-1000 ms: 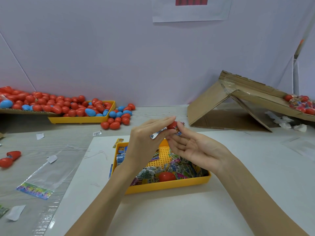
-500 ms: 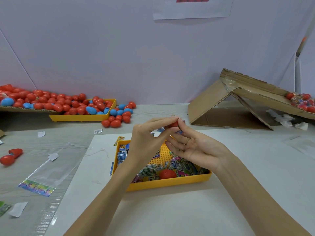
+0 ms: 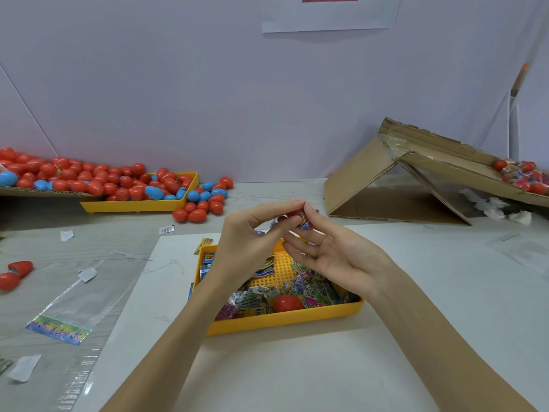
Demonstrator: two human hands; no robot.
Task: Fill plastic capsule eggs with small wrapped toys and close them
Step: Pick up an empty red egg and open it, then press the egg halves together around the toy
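left hand (image 3: 246, 245) and right hand (image 3: 335, 257) pinching a red egg half (image 3: 295, 212) and toy packet (image 3: 306, 223), fingers curled round both, right above the yellow tray (image 3: 285, 319) on the bench

Bright even light, soft shadows, wide-angle edge warp.

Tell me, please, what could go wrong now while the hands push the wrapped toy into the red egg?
The wrapped toy sticks out of the red egg half, so the wrapper may get caught in the seam. Both the left hand and the right hand hold only by fingertips above the yellow tray; a slipping grip could drop the egg.
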